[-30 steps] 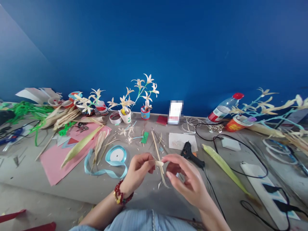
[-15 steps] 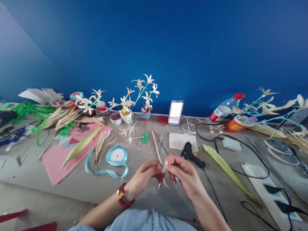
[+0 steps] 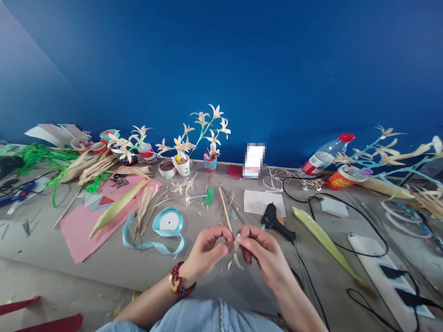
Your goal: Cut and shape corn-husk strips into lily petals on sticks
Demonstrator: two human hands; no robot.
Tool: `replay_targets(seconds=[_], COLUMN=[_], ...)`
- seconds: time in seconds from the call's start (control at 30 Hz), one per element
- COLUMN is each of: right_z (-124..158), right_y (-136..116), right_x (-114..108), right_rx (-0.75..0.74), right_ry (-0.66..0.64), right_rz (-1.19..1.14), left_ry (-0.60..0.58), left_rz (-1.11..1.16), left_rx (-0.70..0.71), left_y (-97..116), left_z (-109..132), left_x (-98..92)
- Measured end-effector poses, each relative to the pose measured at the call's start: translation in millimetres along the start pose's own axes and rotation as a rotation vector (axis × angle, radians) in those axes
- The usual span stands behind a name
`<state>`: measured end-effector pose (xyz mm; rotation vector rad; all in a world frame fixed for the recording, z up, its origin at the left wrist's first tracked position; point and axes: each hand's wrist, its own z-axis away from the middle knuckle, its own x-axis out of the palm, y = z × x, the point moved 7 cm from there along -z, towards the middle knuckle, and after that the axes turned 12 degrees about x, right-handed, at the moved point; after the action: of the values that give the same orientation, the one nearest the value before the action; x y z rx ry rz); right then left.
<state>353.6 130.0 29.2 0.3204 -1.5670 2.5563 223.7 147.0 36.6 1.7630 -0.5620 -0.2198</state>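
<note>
Close together above the front of the table, both my hands are at a small pale piece of corn husk [image 3: 236, 241]. My right hand [image 3: 261, 249] pinches it between thumb and forefinger. My left hand [image 3: 212, 246] has its fingers curled, with the tips at the husk's left edge; the exact grip is partly hidden. Below them on the table lies a thin curved husk strip [image 3: 237, 261] among small scraps. A pale thin stick [image 3: 224, 210] lies just beyond my fingers. Right of my right hand rests a black hot glue gun [image 3: 277, 222] beside a white paper [image 3: 254, 203].
Left are a light blue ribbon roll [image 3: 168, 222], pink paper [image 3: 78, 230] and dried husks. Husk flowers [image 3: 214, 113] stand in cups along the blue wall. Right are a green husk [image 3: 321, 240], a power strip [image 3: 377, 276], cables and a plastic bottle [image 3: 320, 159].
My left hand's fingers have shifted slightly and its thumb has drawn back a little from the husk piece. My right hand keeps its pinch in nearly the same place.
</note>
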Motion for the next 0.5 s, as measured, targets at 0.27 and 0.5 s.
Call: replay_targets(seconds=[0.27,0.5], right_z=[1.1,4.2], right_y=[12.0,5.1], right_x=[5.1,-7.4], right_rx=[0.048,-0.003], right_ry=[-0.01,0.106], right_rz=[-0.158,-0.321], left_ry=[0.045,0.03], left_rz=[0.202,0.147], left_rx=[-0.108,0.038], left_y=[-12.5,0.0], left_z=[4.9,3.4], left_x=[-0.4,-8.5])
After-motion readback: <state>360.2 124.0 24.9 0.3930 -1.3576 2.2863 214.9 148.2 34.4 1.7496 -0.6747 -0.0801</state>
